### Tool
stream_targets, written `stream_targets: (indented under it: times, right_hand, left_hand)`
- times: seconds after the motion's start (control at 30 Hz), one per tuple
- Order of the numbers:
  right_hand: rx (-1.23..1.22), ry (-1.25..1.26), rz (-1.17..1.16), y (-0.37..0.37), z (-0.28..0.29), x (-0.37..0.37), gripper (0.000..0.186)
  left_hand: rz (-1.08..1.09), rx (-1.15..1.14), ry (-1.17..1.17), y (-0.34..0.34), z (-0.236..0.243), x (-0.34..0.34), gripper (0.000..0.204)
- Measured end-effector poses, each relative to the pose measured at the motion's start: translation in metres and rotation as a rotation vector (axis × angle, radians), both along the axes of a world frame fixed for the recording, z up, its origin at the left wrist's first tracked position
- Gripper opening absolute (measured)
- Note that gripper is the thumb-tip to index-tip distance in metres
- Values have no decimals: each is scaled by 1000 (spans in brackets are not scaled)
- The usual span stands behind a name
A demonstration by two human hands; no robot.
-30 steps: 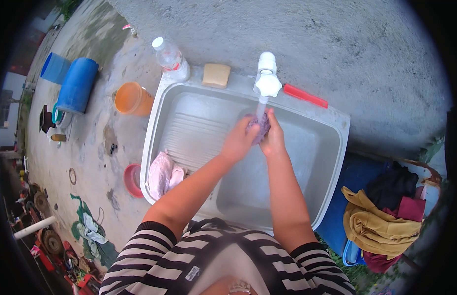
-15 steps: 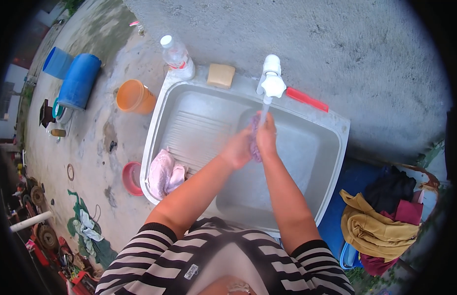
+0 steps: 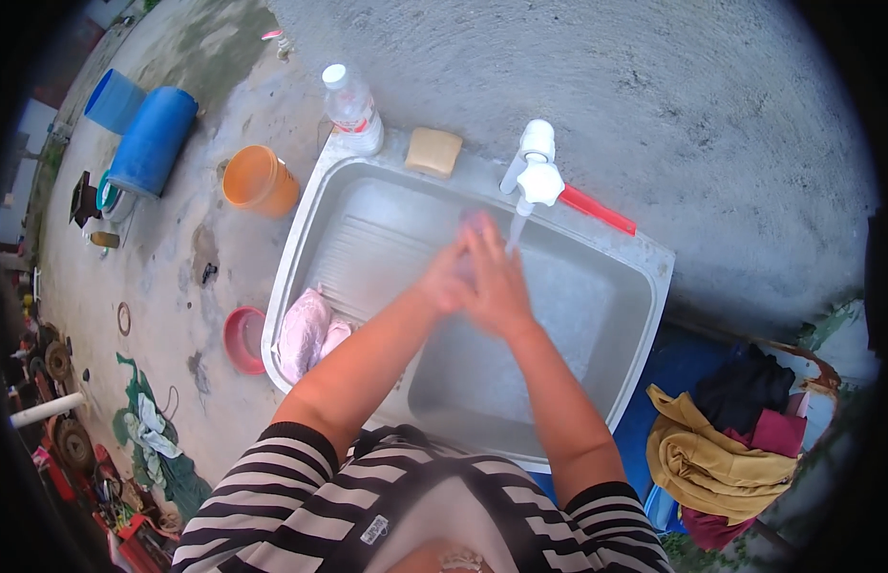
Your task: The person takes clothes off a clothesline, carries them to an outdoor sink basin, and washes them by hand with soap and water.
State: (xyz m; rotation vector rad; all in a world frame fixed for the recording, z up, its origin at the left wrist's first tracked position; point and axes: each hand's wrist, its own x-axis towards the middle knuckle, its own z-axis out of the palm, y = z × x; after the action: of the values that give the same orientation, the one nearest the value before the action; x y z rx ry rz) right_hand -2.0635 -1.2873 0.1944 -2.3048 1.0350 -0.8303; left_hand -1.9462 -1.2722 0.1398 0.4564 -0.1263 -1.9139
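Observation:
A small purple crumpled thing (image 3: 467,266), perhaps a mesh or thin cloth, is pressed between my hands over the sink (image 3: 306,205). My left hand (image 3: 444,285) is closed against one side of it, blurred by motion. My right hand (image 3: 499,292) is closed over the other side, hiding most of it. Water runs from the white tap (image 3: 538,181) just behind my right fingers. At the sink's left edge, a wet pink cloth (image 3: 303,334) lies bunched beside the ribbed washboard part (image 3: 353,258).
Along the sink's back ledge are a clear bottle (image 3: 353,115) with a white cap, a tan soap bar (image 3: 433,153) and a red strip-shaped thing (image 3: 599,209). An orange bucket (image 3: 263,181) and a pink basin (image 3: 243,340) stand left. Clothes (image 3: 716,449) are piled at the right.
Both hands have moved left, out of the tap's stream, with the purple thing between them. My right hand has turned over it, covering more of it. The view has shifted slightly.

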Motion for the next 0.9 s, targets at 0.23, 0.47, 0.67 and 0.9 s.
stream_targets:
  times: [0.23,0.47,0.67,0.9]
  right_hand:
    - [1193,-725,169,-47,13,-47,39]
    - [1064,-871,-241,-38,-11,-19,27]
    - [937,-588,-293,-51,13,-28,39]
    - [-158,91,158,-65,150,-27,50]
  left_hand:
    - [-313,164,47,-4,53,-15,33]
    - [10,-28,-860,3,-5,-54,38]
    - [-98,-193,-1131,3,-11,-40,49]
    - [-101,-121,-573,2,39,13,51]
